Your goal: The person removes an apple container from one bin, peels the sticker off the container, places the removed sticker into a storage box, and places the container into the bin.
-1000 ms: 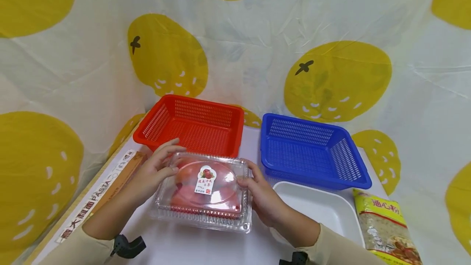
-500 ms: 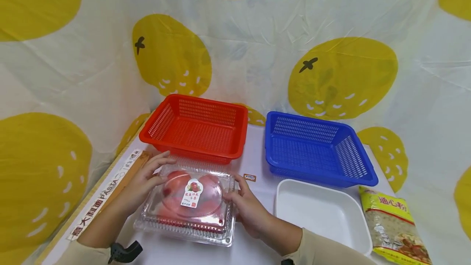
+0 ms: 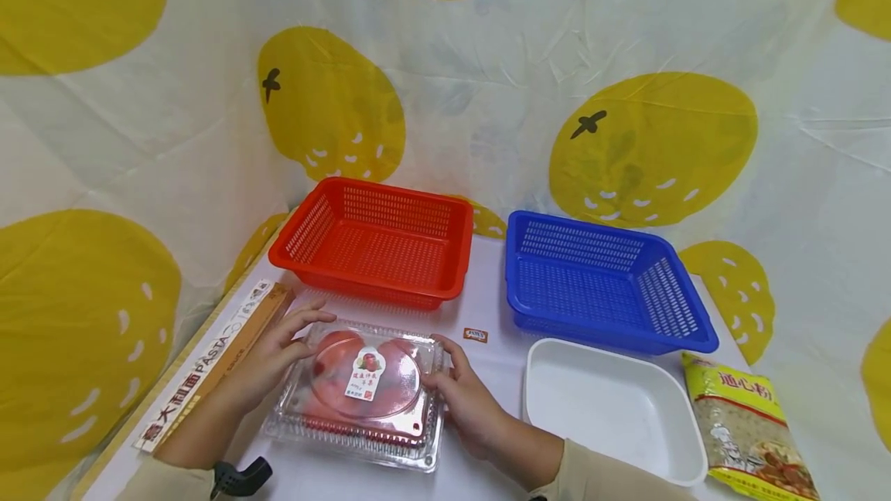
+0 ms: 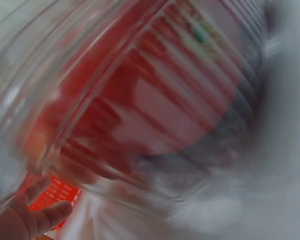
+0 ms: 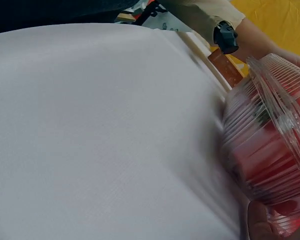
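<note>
Clear plastic, ribbed, w/ red fruit (image 3: 407, 362) inside by the look of it: box (image 3: 390, 407), on or just above near part of table (image 3: 490, 366), in front of red basket (image 3: 376, 253); can't tell if fully down. Held from both short sides, prob. for balance, given thin walls & a load likely to shift. At L edge, left hand (image 3: 271, 358) w/ visible fingers apart & fairly straight, thumb by lid corner; rest hidden, so can't tell re support underneath. At R edge, right hand (image 3: 465, 400) w/ thumb over rim & fingers curled at the side, clamped on box; prob. the firmer hold. Label (image 3: 365, 374) face up, so readable from above.

Next to red basket, blue basket (image 3: 578, 281), mouths up, prob. for easy reach. To R, white tray (image 3: 612, 412) beside pasta bag (image 3: 745, 427). To far L, pasta carton (image 3: 216, 366), lengthwise along table edge, prob. to save room.

Head view: good for lid, label, layout; poor for undersides. L wrist: blurred close-up of ribbed side, plus two digits apart w/ red basket mesh beyond. R wrist: seam (image 5: 284, 120) b/w lid & base, dark shadow alongside, black wrist device (image 5: 226, 37) on other arm; nothing of blue basket or tray.
</note>
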Tool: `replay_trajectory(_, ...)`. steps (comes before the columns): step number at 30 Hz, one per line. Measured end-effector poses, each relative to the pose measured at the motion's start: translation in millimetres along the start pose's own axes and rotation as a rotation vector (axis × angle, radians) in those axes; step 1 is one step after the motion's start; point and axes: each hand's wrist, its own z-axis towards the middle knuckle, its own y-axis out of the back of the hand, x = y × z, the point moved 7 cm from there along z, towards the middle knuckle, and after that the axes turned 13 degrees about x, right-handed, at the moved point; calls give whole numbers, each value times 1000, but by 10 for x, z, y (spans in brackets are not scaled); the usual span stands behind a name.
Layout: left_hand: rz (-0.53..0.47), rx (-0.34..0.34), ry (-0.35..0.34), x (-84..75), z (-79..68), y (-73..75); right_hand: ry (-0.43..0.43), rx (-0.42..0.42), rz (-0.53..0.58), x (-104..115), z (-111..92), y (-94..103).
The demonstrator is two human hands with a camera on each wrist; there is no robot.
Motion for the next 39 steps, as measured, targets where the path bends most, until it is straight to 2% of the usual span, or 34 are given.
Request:
replay_trajectory(3,15,3,11,23,13,5,6,2,-46,27,-15,20)
replay_trajectory(7,33,3,11,43,31,5,14,-7,-178,87,-34,48)
replay_trajectory(15,36,14,18,50,32,-6,-22,-32,-321,168,-69,94)
replay_trajectory(18,28,26,26,49,36,-17,-32,-53,-413,220,-84,133)
replay_trajectory(22,12,39,34,77,40,-28,-37,-83,-509,329,-110,181)
replay_trajectory(26,11,56,31,106,35,-38,-48,-106,-540,485,-130,230)
replay_trajectory(32,12,82,29,120,30,-49,-46,-60,-582,755,-103,185)
replay_trajectory(39,10,97,19,140,39,-50,-33,53,-700,953,-44,-37)
